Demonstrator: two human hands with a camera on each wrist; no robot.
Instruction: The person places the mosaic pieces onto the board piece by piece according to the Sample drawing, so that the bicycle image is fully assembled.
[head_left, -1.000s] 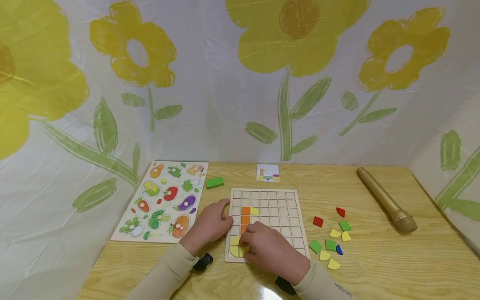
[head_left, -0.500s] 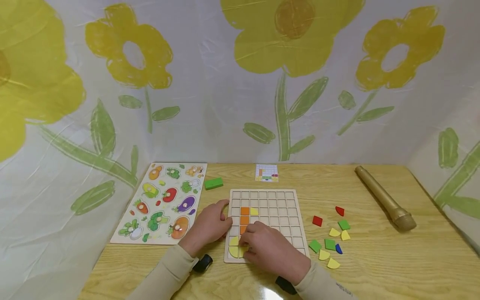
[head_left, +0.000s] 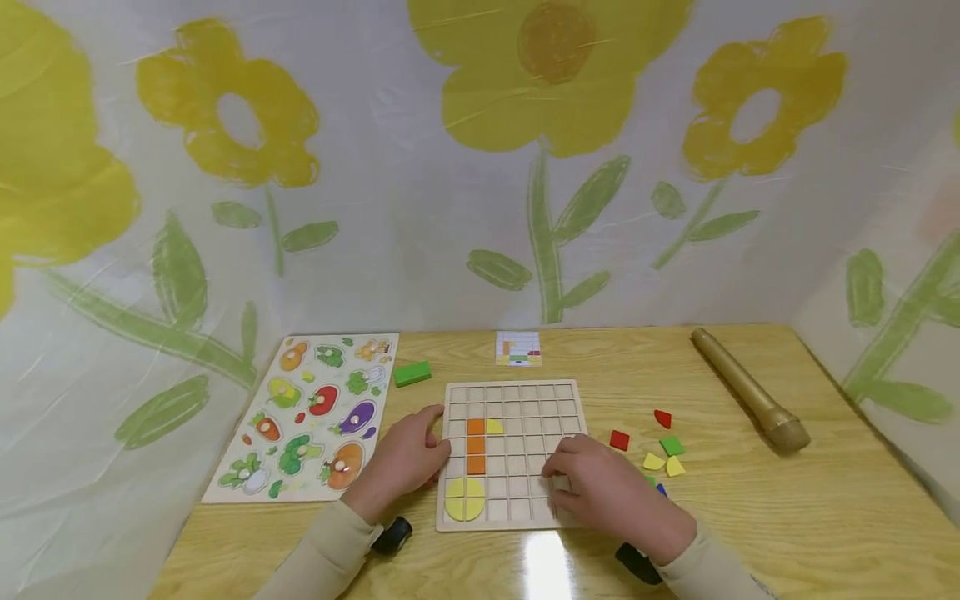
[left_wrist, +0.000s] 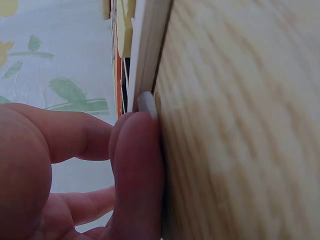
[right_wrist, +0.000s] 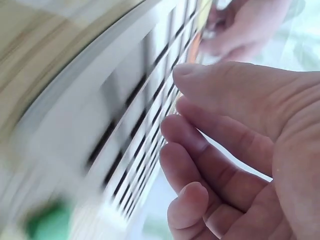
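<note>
Apparently L hand's (head_left: 402, 460) fingers touch grid board (head_left: 517, 454), R hand's (head_left: 613, 490) curl loosely — card (head_left: 518, 348) unreadable.

At the left of the head view, a white puzzle board (head_left: 313, 427) with knobbed vegetable pictures lies flat on the wood-grained table (head_left: 750, 525). Just beside its upper right edge lies a green rectangular block (head_left: 412, 374). At the right, a gold-coloured, microphone-shaped object (head_left: 739, 382) lies slantwise, its thicker end toward the lower right. White sheeting (head_left: 367, 208) with painted yellow flowers (head_left: 495, 92) fills the upper frame.
</note>
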